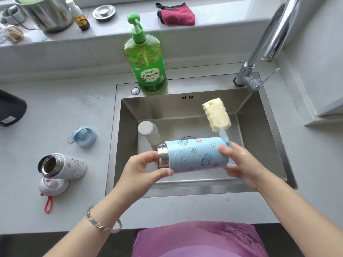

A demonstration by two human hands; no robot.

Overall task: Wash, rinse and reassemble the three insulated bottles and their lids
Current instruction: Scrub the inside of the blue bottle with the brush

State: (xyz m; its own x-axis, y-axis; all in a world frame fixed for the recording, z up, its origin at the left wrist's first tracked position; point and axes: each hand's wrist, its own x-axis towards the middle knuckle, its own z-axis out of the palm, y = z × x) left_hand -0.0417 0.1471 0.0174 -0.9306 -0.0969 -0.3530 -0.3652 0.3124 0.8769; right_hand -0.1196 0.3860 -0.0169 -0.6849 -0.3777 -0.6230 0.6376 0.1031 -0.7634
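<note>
A blue cartoon-print bottle [196,154] lies sideways over the sink [269,145], its steel mouth pointing left. My left hand [143,169] grips it near the mouth. My right hand [241,164] holds its base together with the handle of a yellow sponge brush [216,114], whose head sticks up behind the bottle. A white bottle [149,132] lies in the sink basin. On the counter to the left, a white patterned bottle [61,166] lies open, with its white lid [53,186] beside it and a blue lid [84,136] farther back.
A green dish-soap pump bottle [146,58] stands behind the sink. The chrome faucet [259,56] rises at the back right. On the ledge sit a red cloth [178,14], a steel pot [46,13], a drain plug [104,13] and a small amber bottle [79,17].
</note>
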